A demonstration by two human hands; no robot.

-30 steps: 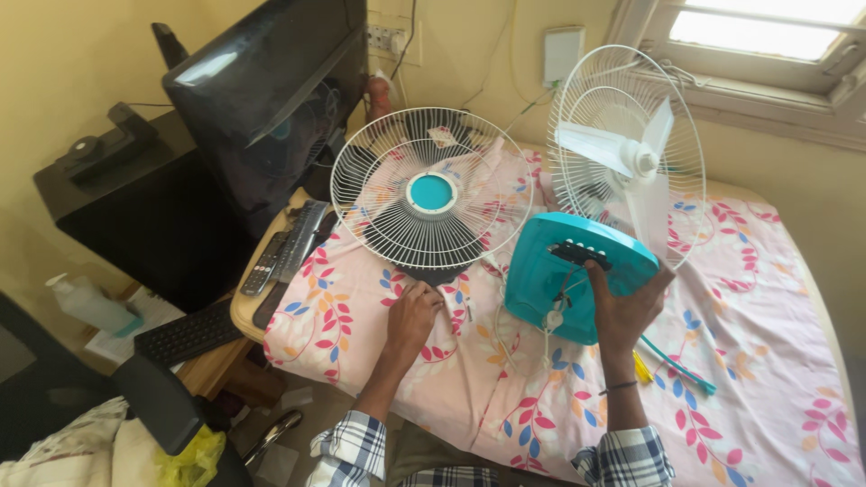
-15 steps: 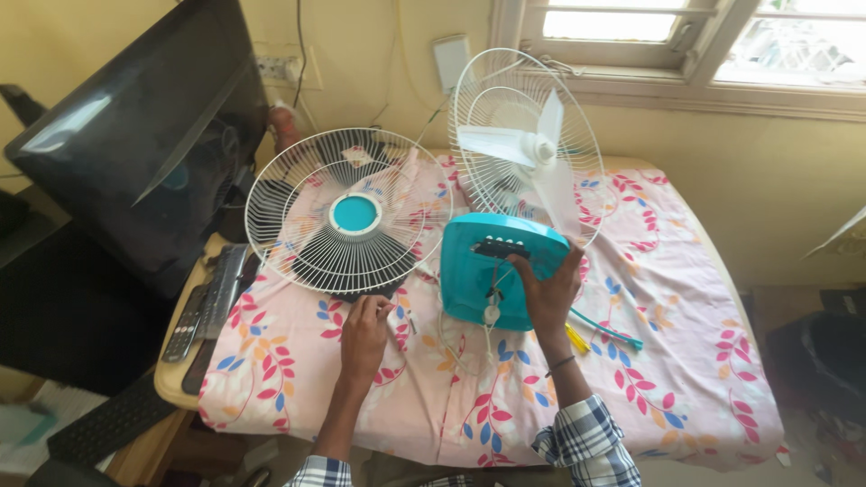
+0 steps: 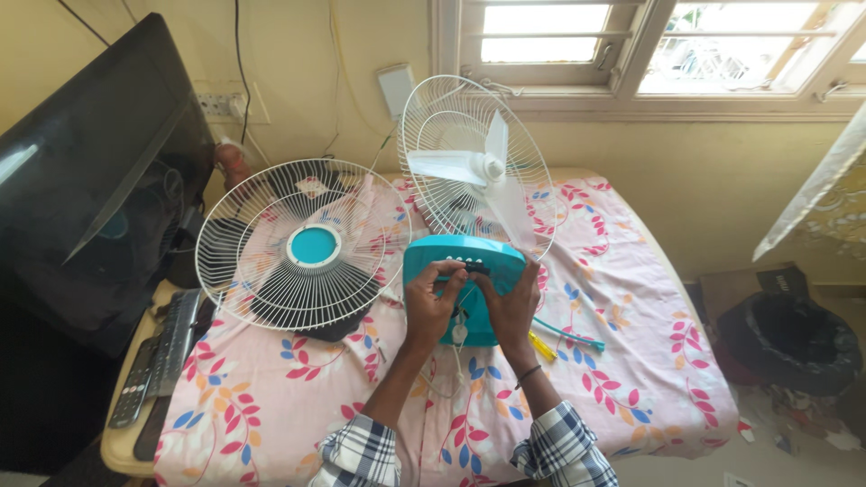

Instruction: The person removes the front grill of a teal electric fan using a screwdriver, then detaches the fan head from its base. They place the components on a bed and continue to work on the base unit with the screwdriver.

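Gripping teal fan base (image 3: 478, 298), both hands.

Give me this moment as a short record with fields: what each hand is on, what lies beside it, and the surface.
Left hand: left hand grips the teal fan base at its upper left
Right hand: right hand holds the base's right side
Fan head: white blades stand in the rear grille, upright behind the base
Loose part: front grille lies left of the base
Surface: floral sheet
Near right wrist: yellow-handled tool
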